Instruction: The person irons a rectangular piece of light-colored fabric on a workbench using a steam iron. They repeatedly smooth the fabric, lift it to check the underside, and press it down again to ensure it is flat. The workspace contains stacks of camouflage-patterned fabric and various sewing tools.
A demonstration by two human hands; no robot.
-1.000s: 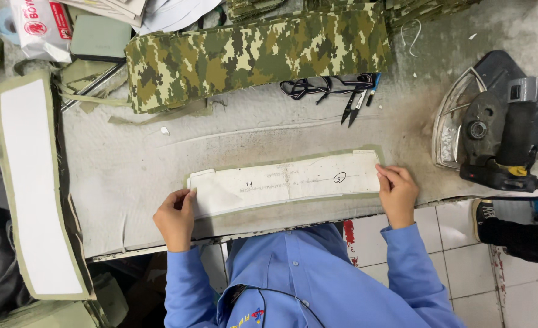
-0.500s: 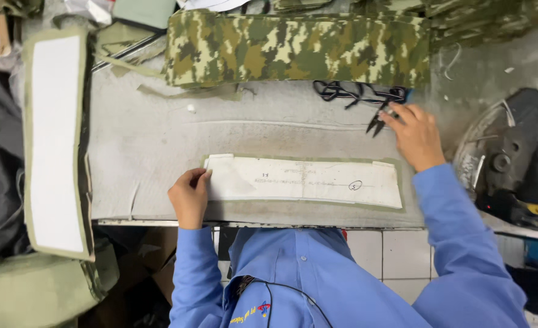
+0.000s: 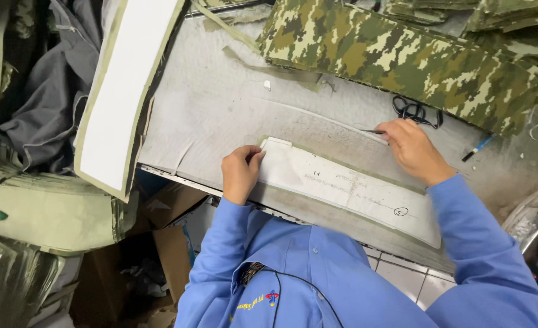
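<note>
far left, long white panel [image 3: 123,91] with green edging leaning off the table [image 3: 220,109]; left hand [image 3: 239,173] curled, fingers pressing the near end of the white paper pattern [image 3: 348,185] lying flat across the table's front edge; right hand [image 3: 411,149] closed, pinching a thin dark tool [image 3: 373,131] beside black scissors [image 3: 416,112], under camouflage cloth [image 3: 402,54]

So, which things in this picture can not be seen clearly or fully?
- Thin tool in the right hand, head view: only its dark tip shows; the fingers cover the rest.
- Black loops behind that hand: partly hidden, kind unclear.
- White pattern piece: near end covered by the blue sleeve.
- Left hand fingertips: curled under on the pattern's end.
</note>
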